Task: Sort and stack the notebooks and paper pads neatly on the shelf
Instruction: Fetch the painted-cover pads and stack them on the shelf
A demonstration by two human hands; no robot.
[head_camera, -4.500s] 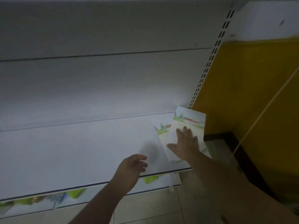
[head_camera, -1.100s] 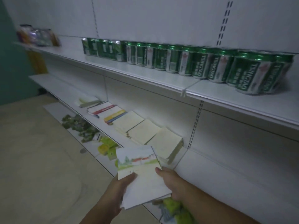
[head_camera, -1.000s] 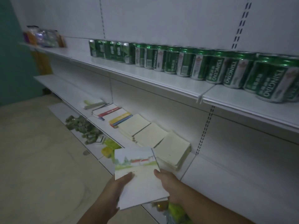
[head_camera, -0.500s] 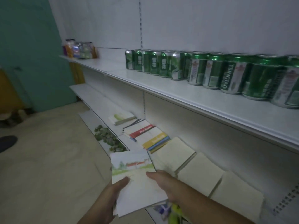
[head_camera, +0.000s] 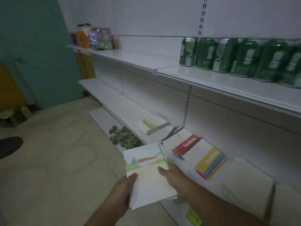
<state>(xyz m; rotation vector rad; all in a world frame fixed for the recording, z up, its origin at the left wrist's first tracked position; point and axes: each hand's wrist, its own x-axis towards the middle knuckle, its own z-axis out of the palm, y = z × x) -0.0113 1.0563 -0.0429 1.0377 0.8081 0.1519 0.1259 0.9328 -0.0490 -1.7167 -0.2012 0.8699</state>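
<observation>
A pad [head_camera: 146, 173] with a painted landscape cover is held in the air at 6 o'clock in view, just off the front edge of the shelf [head_camera: 130, 110] and above the floor [head_camera: 57, 152]. It is grasped from both sides. The left hand [head_camera: 120, 193] is curled round its left edge with the thumb on the cover, and the right hand [head_camera: 174, 176] is curled round its right edge, thumb also on top. A second layer is seen under the pad's lower edge, so possibly more than one pad is held; the blur leaves this unclear.

At 2 o'clock of the pad, notebooks [head_camera: 195, 154] with red, yellow and blue bands are stacked flat on the shelf. At 3 o'clock of them, cream pads [head_camera: 247, 181] are laid side by side. At 12 o'clock of the held pad, a green-printed pad [head_camera: 152, 125] is lying alone on the shelf. Small green items [head_camera: 123, 137] are piled on the lowest level at 11 o'clock. On the top shelf [head_camera: 211, 79], green cans [head_camera: 236, 57] are lined up at 2 o'clock in view, and coloured packets [head_camera: 94, 38] are set at its far end at 11 o'clock.
</observation>
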